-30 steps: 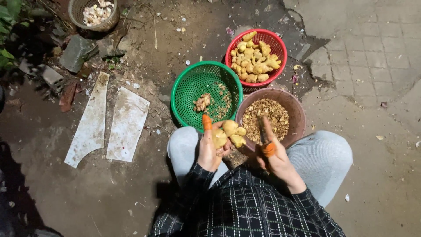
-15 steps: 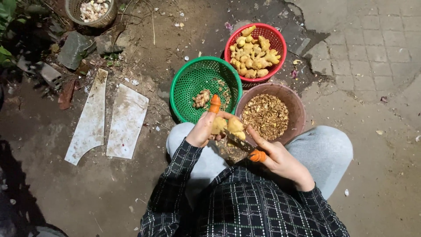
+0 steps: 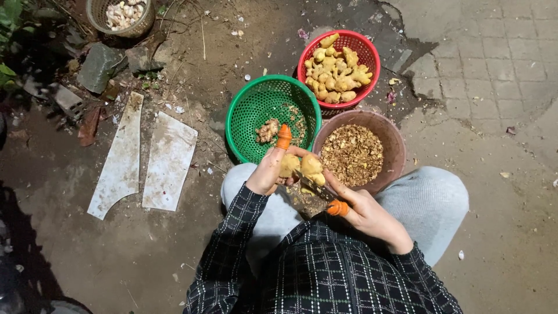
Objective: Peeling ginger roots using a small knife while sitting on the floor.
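— So, what is in the hands?

— Seen from above, the left hand (image 3: 268, 171), an orange cap on 1 fingertip, has its grip closed around a ginger root (image 3: 302, 166) above the knees. The right hand (image 3: 363, 209), also capped in orange, has its grip closed on a small knife (image 3: 314, 187), blade against the root.

— And around them?

— 3 vessels stand on the dirt ground just ahead: a green basket (image 3: 250, 110) with a few pieces, a red basket (image 3: 363, 52) heaped with ginger, a brown bowl (image 3: 395, 145) of peelings. 2 white slabs (image 3: 145, 157) lie to the left.
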